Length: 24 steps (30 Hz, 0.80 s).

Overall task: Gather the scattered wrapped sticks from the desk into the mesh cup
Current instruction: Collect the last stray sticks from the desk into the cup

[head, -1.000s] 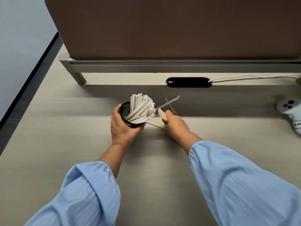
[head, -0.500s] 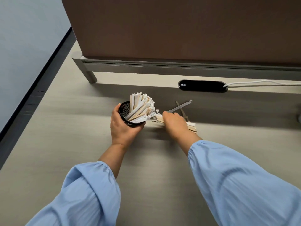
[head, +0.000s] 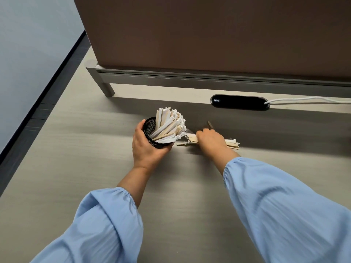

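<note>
A black mesh cup (head: 150, 128) stands tilted on the beige desk (head: 79, 168), packed with several paper-wrapped sticks (head: 169, 124) that fan out to the right. My left hand (head: 146, 149) wraps around the cup from the front and left. Just right of the cup, my right hand (head: 210, 139) lies palm down over a small bundle of wrapped sticks (head: 232, 144), fingers closed on them. The bundle's ends stick out on both sides of the hand. One dark thin stick (head: 209, 124) pokes out behind the hand.
A brown divider panel (head: 209, 35) on a metal rail with a round leg (head: 106, 88) closes the back of the desk. A black oval cable port (head: 239, 102) with a white cable (head: 307, 100) sits behind my right hand. The desk's left edge drops to the floor.
The view has shifted left, so the white controller at the right has gone out of sight. My right hand has lowered flat onto the bundle of sticks. The cup and left hand hold still.
</note>
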Motion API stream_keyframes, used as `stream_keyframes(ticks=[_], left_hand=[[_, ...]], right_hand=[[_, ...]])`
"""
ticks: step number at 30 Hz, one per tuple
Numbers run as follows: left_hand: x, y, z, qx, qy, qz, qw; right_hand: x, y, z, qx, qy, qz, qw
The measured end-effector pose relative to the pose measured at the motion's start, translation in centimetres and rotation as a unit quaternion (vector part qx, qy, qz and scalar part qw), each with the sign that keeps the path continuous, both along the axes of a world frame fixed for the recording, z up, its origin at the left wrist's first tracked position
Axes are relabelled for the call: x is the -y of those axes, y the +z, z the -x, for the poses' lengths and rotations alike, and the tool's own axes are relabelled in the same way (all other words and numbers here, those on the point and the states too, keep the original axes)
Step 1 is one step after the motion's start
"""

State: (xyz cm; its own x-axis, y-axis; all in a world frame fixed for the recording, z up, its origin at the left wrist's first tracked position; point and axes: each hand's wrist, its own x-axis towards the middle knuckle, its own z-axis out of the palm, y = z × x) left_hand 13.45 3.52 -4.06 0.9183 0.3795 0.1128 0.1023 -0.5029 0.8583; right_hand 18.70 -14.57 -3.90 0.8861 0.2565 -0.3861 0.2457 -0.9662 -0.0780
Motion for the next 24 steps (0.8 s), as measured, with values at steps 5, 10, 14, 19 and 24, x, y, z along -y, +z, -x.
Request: stream_keyframes(ticks=[5,10,14,19,24], left_hand=[[0.2,0.0,0.2,-0.002,-0.001,0.000,1.000],[0.3,0.2,0.3,-0.004,0.000,-0.004,1.000],[0.5,0.3,0.4,-0.003,-0.002,-0.003,1.000],[1.6,0.1,0.6,0.000,-0.016,0.004,1.000],[3.0,0.1,1.2,0.001,-0.035,0.013,0.999]], right_hand=[[0.1,-0.4,0.4,0.019,0.047,0.016,0.999],[-0.1,0.3,0.6,0.072,0.008,-0.016,0.997],[1.1,1.4,0.2,0.070,-0.163,-0.099,0.979],[4.6,1.2,1.8,-0.043,-0.111,-0.101,0.988],[6.0,0.9,4.5,-0.143,-0.078,-0.126,0.979]])
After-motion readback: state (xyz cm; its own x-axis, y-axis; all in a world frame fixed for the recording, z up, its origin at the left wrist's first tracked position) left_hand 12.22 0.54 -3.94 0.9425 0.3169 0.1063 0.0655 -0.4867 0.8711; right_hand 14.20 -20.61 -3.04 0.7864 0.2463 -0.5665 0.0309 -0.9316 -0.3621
